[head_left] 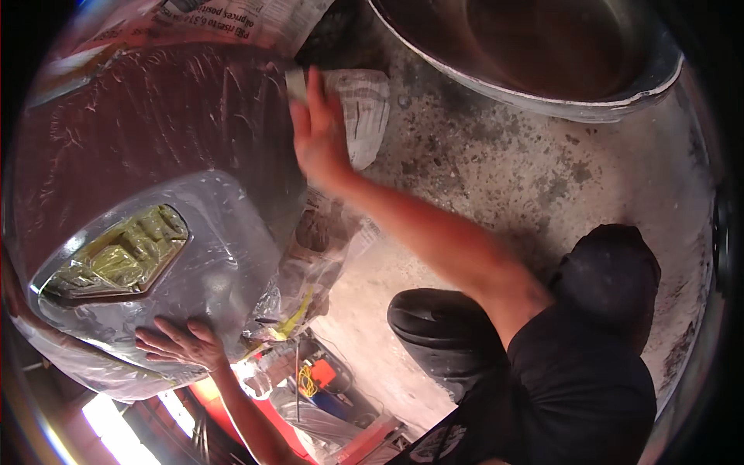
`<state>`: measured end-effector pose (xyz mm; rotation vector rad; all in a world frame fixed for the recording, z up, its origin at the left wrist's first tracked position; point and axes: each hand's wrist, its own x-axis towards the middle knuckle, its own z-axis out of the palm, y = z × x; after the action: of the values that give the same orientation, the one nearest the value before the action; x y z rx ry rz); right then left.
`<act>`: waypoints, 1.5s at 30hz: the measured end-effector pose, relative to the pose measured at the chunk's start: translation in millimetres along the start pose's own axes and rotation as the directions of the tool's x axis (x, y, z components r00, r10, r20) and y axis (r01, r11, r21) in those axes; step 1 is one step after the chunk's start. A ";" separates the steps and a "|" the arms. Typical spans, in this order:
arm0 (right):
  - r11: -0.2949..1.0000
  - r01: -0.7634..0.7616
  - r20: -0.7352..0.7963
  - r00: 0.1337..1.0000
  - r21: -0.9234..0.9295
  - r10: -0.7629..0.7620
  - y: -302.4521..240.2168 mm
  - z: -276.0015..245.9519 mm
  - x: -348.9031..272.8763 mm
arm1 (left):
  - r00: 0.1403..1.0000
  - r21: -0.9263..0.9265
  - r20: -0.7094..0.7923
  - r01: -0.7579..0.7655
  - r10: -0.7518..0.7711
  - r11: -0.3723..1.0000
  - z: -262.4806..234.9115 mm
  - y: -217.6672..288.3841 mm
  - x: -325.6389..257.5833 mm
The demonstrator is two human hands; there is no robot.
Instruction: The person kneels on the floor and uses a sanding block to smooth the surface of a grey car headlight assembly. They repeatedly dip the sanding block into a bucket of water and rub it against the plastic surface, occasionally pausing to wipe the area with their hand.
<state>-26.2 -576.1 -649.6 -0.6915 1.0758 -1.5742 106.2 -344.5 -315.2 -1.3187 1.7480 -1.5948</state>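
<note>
A vehicle body panel [256, 147] fills the left side, dark maroon above and smooth grey around a lamp opening. Flat on the grey part [248, 232] rests my left hand [182, 345], its fingers spread, below the lamp recess [128, 252] covered in yellowish clear film. My right hand [319, 128] is at the panel's upper right edge. A small pale flat piece [295, 84], like a sanding pad, sits under its fingers against that edge. Part of the piece is hidden by the fingers, and its exact kind cannot be made out.
Newspaper masking [368, 108] hangs by the panel edge, with more newsprint [240, 23] at the top. A large round basin [496, 89] stands on the stained concrete floor [496, 170]. Below are an orange-red object [320, 375] and a yellow cord [308, 381].
</note>
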 end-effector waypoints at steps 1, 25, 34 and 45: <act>0.999 -0.017 0.039 0.999 -0.039 0.019 2.6 -4.7 29.7 | 1.000 -0.009 -0.003 -0.001 0.001 1.000 1.1 1.8 4.4; 0.988 -0.124 0.050 0.990 -0.088 0.129 17.1 -7.6 77.1 | 1.000 0.025 0.022 0.007 -0.007 1.000 5.9 2.7 4.9; 0.991 -0.111 0.105 0.987 -0.080 0.119 0.3 -23.6 67.0 | 0.999 0.048 0.036 -0.013 0.011 0.999 4.5 2.0 4.5; 0.997 0.014 -0.103 0.995 0.071 -0.006 -36.5 -8.3 -29.0 | 0.996 0.059 0.088 0.019 -0.024 0.998 -7.1 0.5 -2.5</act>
<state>-41.3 -544.7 -617.7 -0.5736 1.0867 -1.6636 101.4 -338.8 -314.6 -1.3635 1.6277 -1.5621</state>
